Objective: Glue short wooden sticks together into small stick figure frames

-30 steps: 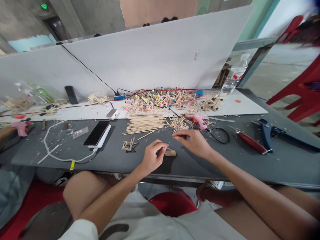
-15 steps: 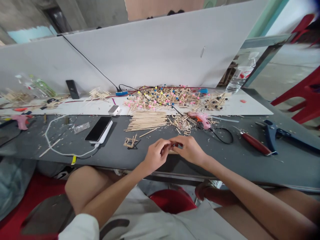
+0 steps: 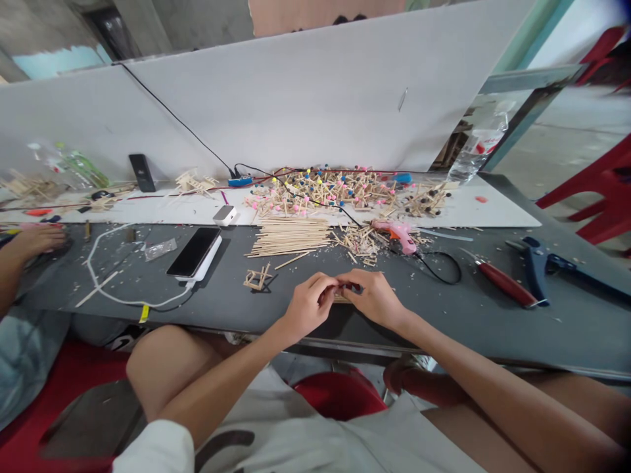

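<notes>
Near the front edge of the grey table, my left hand (image 3: 311, 303) and my right hand (image 3: 373, 297) meet with bent fingers, fingertips pinched close together. Whatever lies between the fingertips is hidden. A pale wooden piece (image 3: 344, 298) shows just below them, partly covered by my right hand. To the left of my hands stands a small frame of glued wooden sticks (image 3: 257, 278). Behind them lies a row of long thin wooden sticks (image 3: 290, 237), beside a heap of short stick pieces (image 3: 361, 243). A pink glue gun (image 3: 401, 235) rests beyond my right hand.
Many stick figures with coloured balls (image 3: 325, 187) cover the white board at the back. A phone on a white power bank (image 3: 196, 253) lies left. At right are a red-handled knife (image 3: 505, 282) and blue-handled cutters (image 3: 535, 269). Another person's hand (image 3: 39, 241) is far left.
Another person's hand has come into view at the far left, over the spot where a second pink glue gun lay. My hands have hardly moved.
</notes>
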### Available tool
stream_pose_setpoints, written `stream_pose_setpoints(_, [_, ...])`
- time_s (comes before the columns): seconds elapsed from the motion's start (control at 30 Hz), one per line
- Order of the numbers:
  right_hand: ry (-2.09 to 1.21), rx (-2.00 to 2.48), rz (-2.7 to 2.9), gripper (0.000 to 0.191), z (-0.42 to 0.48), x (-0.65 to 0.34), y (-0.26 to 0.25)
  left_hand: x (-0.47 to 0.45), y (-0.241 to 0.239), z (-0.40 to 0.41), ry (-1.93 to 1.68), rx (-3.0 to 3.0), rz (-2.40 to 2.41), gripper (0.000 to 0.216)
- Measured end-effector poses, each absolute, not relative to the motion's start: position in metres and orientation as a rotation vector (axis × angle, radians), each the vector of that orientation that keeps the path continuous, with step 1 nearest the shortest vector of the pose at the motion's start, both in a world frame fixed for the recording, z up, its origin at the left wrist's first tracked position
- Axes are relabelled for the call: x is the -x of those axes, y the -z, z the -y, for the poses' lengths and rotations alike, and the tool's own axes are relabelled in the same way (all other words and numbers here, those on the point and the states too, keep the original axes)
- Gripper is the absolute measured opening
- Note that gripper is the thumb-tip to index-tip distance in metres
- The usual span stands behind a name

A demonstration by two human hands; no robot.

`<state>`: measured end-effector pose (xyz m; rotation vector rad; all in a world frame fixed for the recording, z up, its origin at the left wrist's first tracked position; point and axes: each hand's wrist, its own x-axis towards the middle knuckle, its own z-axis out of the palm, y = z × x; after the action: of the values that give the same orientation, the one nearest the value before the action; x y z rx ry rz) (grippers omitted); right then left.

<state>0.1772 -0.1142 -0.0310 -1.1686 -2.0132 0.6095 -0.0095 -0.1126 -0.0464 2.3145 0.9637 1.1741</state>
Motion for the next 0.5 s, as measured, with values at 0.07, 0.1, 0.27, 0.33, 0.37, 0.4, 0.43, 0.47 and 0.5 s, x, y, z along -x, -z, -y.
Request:
stream_pose_setpoints(0.07, [-0.603,1.169,2.009,0.025,0.1149,-0.1769,0.0333,0.0097,0.046,0.1128,-1.169,-2.307,-0.961,0.015])
stream_pose_setpoints(0.1, [-0.6,1.171,2.006,0.025,0.1152,-0.1768,0.0346,0.0098,0.0458,0.113,-1.168,-2.302,-0.962,0.015])
stream_pose_setpoints(0.27, [-0.592,1.175,1.956,0.022,0.1167,-0.1766,0.0397,0.0098,0.0456,0.1143,-1.158,-2.297,-0.968,0.017])
stream_pose_setpoints(0.33, [-0.608,1.188,1.922,0.021,0.1181,-0.1765,0.04,0.0097,0.0456,0.1149,-1.161,-2.299,-0.977,0.017])
stream_pose_setpoints(0.37, [-0.618,1.197,1.905,0.02,0.119,-0.1765,0.0398,0.0097,0.0456,0.1151,-1.162,-2.3,-0.986,0.017])
stream_pose_setpoints(0.4, [-0.628,1.206,1.888,0.019,0.1201,-0.1766,0.0394,0.0097,0.0454,0.1153,-1.162,-2.3,-1.0,0.016])
stream_pose_setpoints(0.43, [-0.637,1.213,1.875,0.017,0.1212,-0.1767,0.0389,0.0096,0.0451,0.1154,-1.159,-2.3,-1.022,0.016])
stream_pose_setpoints(0.47, [-0.645,1.218,1.866,0.015,0.1223,-0.1768,0.0383,0.0095,0.0448,0.1153,-1.157,-2.301,-1.052,0.015])
stream_pose_setpoints(0.5, [-0.65,1.225,1.857,0.012,0.1234,-0.1769,0.0379,0.0094,0.0445,0.115,-1.151,-2.303,-1.088,0.015])
